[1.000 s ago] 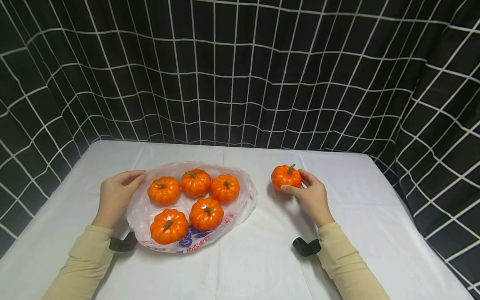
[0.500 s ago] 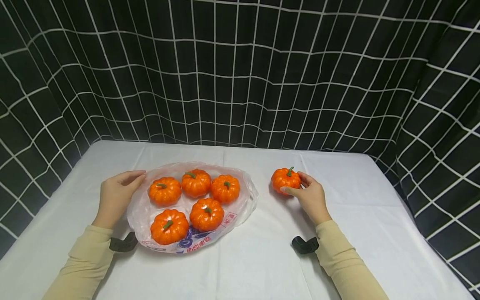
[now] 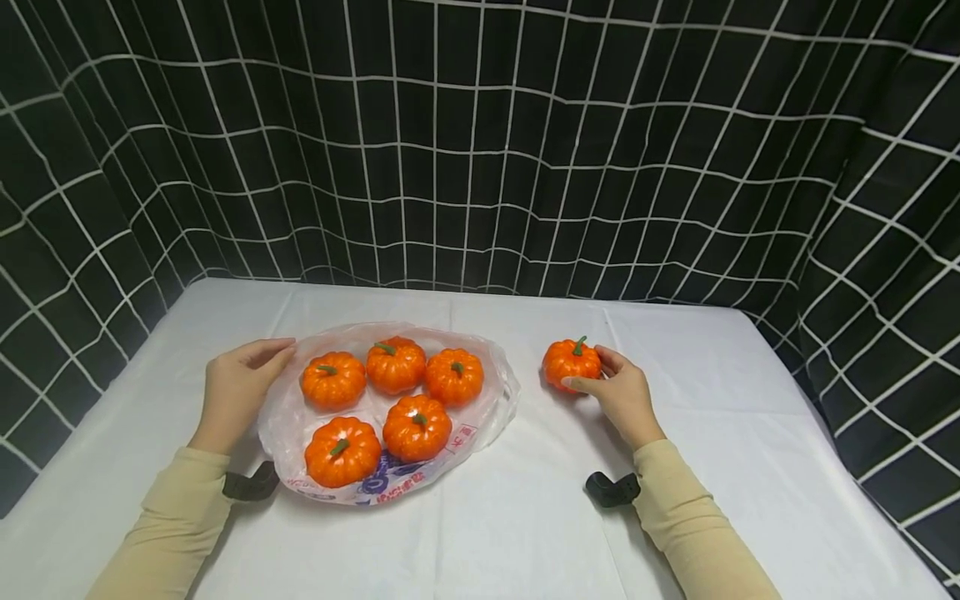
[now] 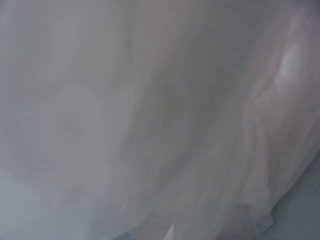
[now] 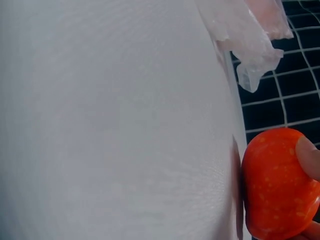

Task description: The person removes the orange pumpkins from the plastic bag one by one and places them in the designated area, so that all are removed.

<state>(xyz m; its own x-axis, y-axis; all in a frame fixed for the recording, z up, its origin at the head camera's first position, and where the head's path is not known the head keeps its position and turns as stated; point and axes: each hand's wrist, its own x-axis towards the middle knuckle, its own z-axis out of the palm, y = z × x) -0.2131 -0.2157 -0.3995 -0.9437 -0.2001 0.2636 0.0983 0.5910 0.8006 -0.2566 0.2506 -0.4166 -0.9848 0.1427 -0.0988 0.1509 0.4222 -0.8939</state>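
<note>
My right hand [image 3: 627, 395] grips a small orange pumpkin [image 3: 572, 364] with a green stem, thumb in front and fingers behind. The pumpkin sits at the tablecloth, right of the bag; in the right wrist view the pumpkin [image 5: 277, 182] shows its smooth side under the thumb. At the left, my left hand [image 3: 238, 387] pinches the rim of a thin, translucent plastic bag [image 3: 288, 429] with red and blue print. Several more pumpkins [image 3: 342, 452] lie spread on the bag, stems up. Blurred bag plastic [image 4: 270, 130] fills most of the left wrist view, hiding the left fingers there.
A white cloth covers the table [image 3: 525, 517]. Black curtains with a white grid [image 3: 480, 150] rise behind it and along both sides. Each wrist carries a black camera mount [image 3: 612, 490], close above the cloth.
The right hand has lowered the pumpkin slightly, with its stem turning a little more upright. My left hand and the bag keep their place. The head view has shifted slightly.
</note>
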